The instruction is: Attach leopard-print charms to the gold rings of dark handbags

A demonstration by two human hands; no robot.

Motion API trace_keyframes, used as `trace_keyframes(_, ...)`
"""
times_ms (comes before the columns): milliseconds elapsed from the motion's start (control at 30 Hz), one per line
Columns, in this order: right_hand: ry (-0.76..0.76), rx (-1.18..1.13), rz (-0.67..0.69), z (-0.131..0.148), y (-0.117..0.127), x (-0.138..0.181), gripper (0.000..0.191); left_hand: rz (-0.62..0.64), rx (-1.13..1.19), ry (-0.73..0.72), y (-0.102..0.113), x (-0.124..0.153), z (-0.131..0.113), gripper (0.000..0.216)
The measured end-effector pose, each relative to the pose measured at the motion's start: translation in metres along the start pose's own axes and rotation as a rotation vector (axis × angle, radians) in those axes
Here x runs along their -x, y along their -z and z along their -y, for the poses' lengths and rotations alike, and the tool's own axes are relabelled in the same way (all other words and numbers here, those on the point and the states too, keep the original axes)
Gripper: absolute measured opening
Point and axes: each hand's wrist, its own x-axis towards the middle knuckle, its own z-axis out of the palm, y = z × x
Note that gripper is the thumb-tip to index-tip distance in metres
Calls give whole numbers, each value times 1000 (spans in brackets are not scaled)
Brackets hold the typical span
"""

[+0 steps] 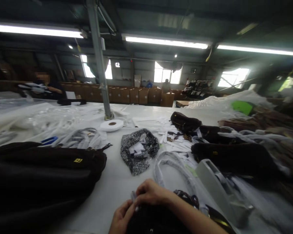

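At the bottom centre, my left hand (123, 216) and my right hand (152, 194) meet with fingers pinched together. Between their fingertips shows a small whitish translucent strip (133, 196); its exact kind cannot be made out. Beneath both hands lies a black bag (153, 222), partly hidden by my right forearm. A handle in pale wrapping (172, 156) arches over the table just beyond my right hand. A patterned dark chain or cord (185, 196) rests by the forearm. Past my hands, a crumpled black-and-white speckled cloth (127, 152) holds white paper scraps.
Dark bags (46, 169) fill the left side, and more dark bags (234, 159) lie at right. A grey tape dispenser (217, 188) stands near my right arm. Behind are a white tape roll (104, 126) and a metal post (100, 65). A person (48, 87) works at far left.
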Motion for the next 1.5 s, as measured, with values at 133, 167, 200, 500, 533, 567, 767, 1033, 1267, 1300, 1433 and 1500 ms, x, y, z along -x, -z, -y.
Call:
trace_keyframes(133, 29, -3, -23, 6, -3, 8, 7, -30, -191, -89, -7, -1, -7, 32)
trace_keyframes(167, 34, 8, -39, 8, -4, 9, 6, -38, -249, -109, -7, 0, -6, 32)
trace_keyframes(200, 40, 22, -57, 9, -5, 10, 6, -49, -293, -124, -6, 1, -5, 32)
trace_keyframes(500, -6, 190, -591, 28, 1, 35, 24, -294, -335, -152, 0, 0, 21, 31)
trace_keyframes(533, -6, 184, -606, 32, -5, 40, 25, -316, -391, -167, 1, 1, 22, 31)
trace_keyframes(567, 3, 176, -601, 36, -12, 44, 25, -336, -457, -181, 1, 1, 22, 30)
trace_keyframes(767, 30, 277, -524, 33, -53, 46, 27, -401, -822, -351, 0, 7, 17, 26)
trace_keyframes(1033, -19, 194, -458, 33, -46, 34, 29, -370, -938, -501, -3, 12, 19, 21)
trace_keyframes(1267, -18, 14, -542, 20, -53, 34, 7, -340, -921, -547, -6, 14, 21, 24)
trace_keyframes(1300, -5, -2, -557, 17, -55, 35, 7, -354, -902, -519, -6, 14, 21, 25)
trace_keyframes(1433, 48, -62, -584, 10, -59, 38, 7, -406, -857, -406, -6, 13, 24, 28)
trace_keyframes(1500, 60, -73, -581, 8, -58, 38, 8, -405, -812, -337, -4, 13, 24, 29)
